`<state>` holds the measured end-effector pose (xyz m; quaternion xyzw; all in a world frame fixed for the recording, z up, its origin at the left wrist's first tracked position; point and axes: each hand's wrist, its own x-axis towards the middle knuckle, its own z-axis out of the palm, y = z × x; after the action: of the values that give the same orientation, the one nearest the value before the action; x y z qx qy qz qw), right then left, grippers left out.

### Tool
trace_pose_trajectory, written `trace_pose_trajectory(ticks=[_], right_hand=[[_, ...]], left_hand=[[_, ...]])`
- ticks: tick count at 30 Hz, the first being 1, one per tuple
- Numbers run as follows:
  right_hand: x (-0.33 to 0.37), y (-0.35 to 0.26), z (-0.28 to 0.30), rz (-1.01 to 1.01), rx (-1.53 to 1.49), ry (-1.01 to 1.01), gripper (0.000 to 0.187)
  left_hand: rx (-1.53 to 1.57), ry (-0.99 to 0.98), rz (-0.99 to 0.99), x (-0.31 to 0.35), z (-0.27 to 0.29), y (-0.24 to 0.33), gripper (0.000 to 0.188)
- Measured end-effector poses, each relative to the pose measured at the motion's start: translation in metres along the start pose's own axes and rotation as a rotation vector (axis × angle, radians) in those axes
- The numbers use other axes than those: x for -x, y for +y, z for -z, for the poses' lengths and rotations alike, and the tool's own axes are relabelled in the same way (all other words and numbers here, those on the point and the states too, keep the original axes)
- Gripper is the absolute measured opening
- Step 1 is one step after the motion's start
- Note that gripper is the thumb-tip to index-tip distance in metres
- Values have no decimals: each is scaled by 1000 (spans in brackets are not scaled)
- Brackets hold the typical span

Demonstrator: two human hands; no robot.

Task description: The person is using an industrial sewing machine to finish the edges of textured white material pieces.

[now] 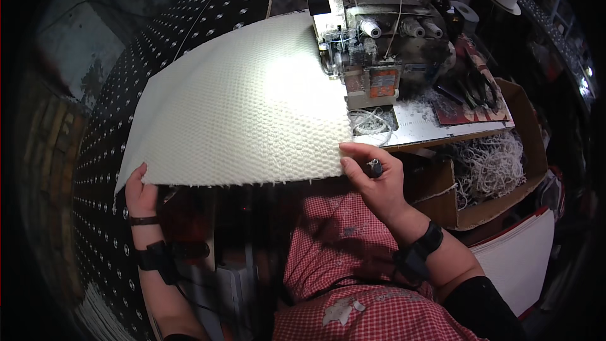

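Observation:
A large cream textured fabric sheet point(240, 104) is spread flat before a grey sewing machine point(379, 38). My left hand point(140, 191) pinches the sheet's near left corner. My right hand point(372, 177) grips the near right corner, close to the machine's base, with a ring on one finger. The far right edge of the fabric reaches the machine's needle area, lit by its lamp. Both wrists wear dark bands.
A black studded surface point(101, 151) lies under and left of the fabric. A cardboard box point(505, 170) holding tangled white thread trimmings stands at right, beside a white board point(517, 259). Scissors and tools point(476, 91) lie right of the machine. My red checked clothing point(341, 265) is below.

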<state>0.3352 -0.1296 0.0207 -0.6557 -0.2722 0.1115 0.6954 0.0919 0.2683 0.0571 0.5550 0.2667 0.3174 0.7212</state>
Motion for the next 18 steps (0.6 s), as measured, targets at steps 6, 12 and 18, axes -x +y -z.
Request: trace_pose_trajectory(ticks=[6, 12, 18], right_hand=[[-26, 8, -3, 84, 5, 88, 11], [-68, 18, -4, 262, 239, 212, 10], [-81, 9, -14, 282, 535, 316, 17]], left_hand=[[-131, 141, -46, -54, -5, 1, 30], [-727, 142, -173, -94, -29, 3, 30], [-1278, 192, -347, -124, -55, 14, 40]])
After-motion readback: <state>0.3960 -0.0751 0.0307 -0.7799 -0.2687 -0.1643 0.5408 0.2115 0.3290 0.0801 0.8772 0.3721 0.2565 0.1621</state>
